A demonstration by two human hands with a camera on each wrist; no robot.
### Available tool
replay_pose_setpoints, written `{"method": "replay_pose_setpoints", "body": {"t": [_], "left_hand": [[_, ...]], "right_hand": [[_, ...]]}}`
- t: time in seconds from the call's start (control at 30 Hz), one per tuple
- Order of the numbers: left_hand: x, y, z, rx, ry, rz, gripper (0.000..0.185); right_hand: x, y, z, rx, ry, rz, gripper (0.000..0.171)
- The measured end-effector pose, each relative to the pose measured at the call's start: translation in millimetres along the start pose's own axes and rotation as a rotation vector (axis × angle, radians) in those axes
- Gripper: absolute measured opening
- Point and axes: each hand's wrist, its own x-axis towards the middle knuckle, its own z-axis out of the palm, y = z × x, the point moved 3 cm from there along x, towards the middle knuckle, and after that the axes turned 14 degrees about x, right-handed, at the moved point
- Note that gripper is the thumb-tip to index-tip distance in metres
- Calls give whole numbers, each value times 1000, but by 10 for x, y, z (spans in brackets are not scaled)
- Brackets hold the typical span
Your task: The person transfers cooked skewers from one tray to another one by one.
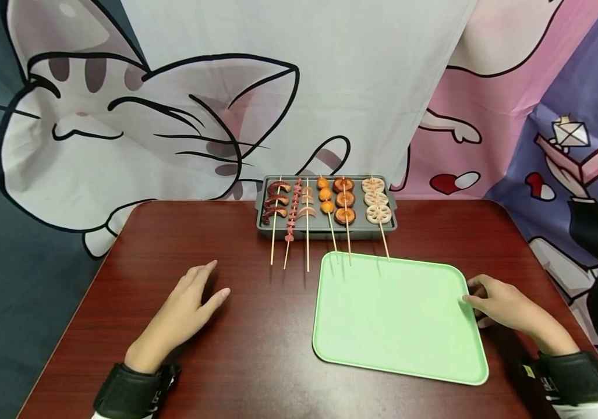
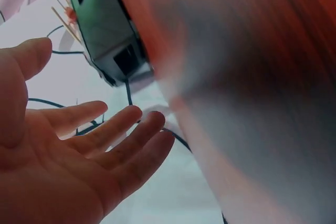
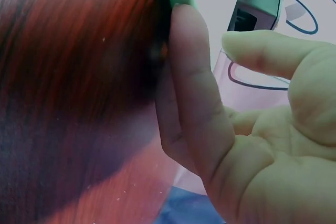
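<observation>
A light green tray (image 1: 398, 317) lies on the right half of the table. Beside its right edge is my right hand (image 1: 503, 305), thumb over the rim and fingers loosely bent. The right wrist view shows a fingertip (image 3: 184, 17) at the tray's edge, with the thumb standing apart from it. My left hand (image 1: 180, 305) hovers over the left of the table, fingers relaxed and spread from the thumb, palm bare in the left wrist view. Behind the tray stands a dark grey grill pan (image 1: 390, 216) bearing several food skewers, including lotus root slices (image 1: 377, 201) and orange balls (image 1: 325, 194).
More skewers hold dark red curled pieces (image 1: 276, 199), pink pieces (image 1: 293, 212), pale curved pieces (image 1: 306, 201) and brown round caps (image 1: 345, 201). Their sticks jut forward, some over the tray's back rim. A cartoon-printed cloth (image 1: 361, 75) hangs behind the brown table (image 1: 257, 349).
</observation>
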Motion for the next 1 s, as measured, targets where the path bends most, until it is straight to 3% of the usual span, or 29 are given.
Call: {"method": "replay_pose_setpoints", "body": {"t": [0.3, 0.53, 0.83, 1.0], "left_hand": [[86, 159, 87, -155, -13, 38, 65], [125, 275, 118, -248, -46, 26, 60], [192, 466, 242, -497, -187, -43, 58], [246, 610, 317, -559, -229, -32, 59]], "right_hand": [[0, 29, -1, 37, -14, -35, 45], [28, 43, 11, 49, -12, -47, 43], [76, 14, 72, 69, -23, -59, 43], [107, -28, 100, 64, -22, -64, 43]]}}
